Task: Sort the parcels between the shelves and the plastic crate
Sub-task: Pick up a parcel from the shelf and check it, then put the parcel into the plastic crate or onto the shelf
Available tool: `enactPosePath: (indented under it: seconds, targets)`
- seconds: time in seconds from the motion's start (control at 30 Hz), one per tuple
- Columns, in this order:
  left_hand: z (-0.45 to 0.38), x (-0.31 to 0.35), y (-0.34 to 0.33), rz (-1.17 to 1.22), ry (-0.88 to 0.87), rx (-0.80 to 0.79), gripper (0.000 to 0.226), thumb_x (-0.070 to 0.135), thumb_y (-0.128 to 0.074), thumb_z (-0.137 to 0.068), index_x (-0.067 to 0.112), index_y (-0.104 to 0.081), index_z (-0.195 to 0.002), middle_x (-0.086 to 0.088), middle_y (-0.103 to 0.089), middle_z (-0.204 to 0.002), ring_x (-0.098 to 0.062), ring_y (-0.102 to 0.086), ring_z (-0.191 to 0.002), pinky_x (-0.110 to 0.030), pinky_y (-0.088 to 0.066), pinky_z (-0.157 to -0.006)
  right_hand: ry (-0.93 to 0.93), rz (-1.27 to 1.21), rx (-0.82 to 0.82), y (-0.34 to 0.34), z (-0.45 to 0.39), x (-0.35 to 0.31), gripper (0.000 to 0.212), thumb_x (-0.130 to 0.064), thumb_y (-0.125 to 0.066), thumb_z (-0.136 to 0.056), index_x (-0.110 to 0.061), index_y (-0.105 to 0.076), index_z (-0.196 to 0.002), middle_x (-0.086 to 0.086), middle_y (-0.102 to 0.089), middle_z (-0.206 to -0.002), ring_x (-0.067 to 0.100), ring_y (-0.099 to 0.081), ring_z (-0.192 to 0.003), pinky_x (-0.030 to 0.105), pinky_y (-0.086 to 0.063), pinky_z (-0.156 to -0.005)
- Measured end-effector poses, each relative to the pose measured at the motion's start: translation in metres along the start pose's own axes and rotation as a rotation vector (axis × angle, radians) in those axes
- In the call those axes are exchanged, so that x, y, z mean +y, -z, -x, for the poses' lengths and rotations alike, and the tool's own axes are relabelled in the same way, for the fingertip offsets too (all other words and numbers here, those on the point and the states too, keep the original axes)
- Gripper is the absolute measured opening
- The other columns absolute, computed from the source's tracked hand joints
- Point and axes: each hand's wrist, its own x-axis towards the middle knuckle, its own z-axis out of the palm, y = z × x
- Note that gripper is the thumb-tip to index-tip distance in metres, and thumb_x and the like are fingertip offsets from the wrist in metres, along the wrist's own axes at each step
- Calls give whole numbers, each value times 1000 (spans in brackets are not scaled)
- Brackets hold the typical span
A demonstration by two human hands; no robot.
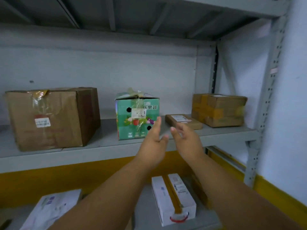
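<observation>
On the grey metal shelf [106,146] stand a large brown carton [53,118], a green printed fruit box [137,116], a flat brown parcel [183,121] and a taped brown carton [218,110]. My left hand [154,140] and my right hand [186,140] are both raised in front of the shelf edge, fingers straight, holding nothing. The left hand's fingertips overlap the green box's lower right corner in the view; the right hand's fingertips lie just below the flat parcel. No plastic crate is in view.
On the lower shelf lie a white box with a yellow strip [172,198] and a white parcel [53,208] at the left. A perforated grey upright [265,117] and a white wall close the right side. Another shelf board hangs overhead.
</observation>
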Motion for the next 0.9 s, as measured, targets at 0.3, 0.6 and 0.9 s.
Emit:
enactPosePath:
  seconds: [0.3,0.6,0.9]
  targets:
    - [-86,-16,-65,48,98,-53,53,17,-45,-103,23,-36,-155,9,-48,-146,-10,-48,-133,-15,-36,-103,-64,95,16,45,-67,57,39,-44,-50,-103,-18,-64,-128,0,-66,-126,18,-61,-114,35,-48,-96]
    - [-175,-18,-111,-333,422,-64,43,28,-34,-109,10,-50,-144,-15,-55,-144,-31,-53,-130,-36,-40,-107,-283,218,-252,46,-155,104,59,-48,-40,-105,-16,-34,-154,11,-46,-153,32,-45,-138,42,-39,-110]
    - [-182,-25,-121,99,395,301,24,6,-51,-100,23,-64,-111,-4,-68,-118,-18,-64,-94,-30,-53,-90,-170,-139,39,42,-171,115,35,-24,-54,-101,-23,-56,-136,1,-58,-136,17,-61,-110,33,-52,-94]
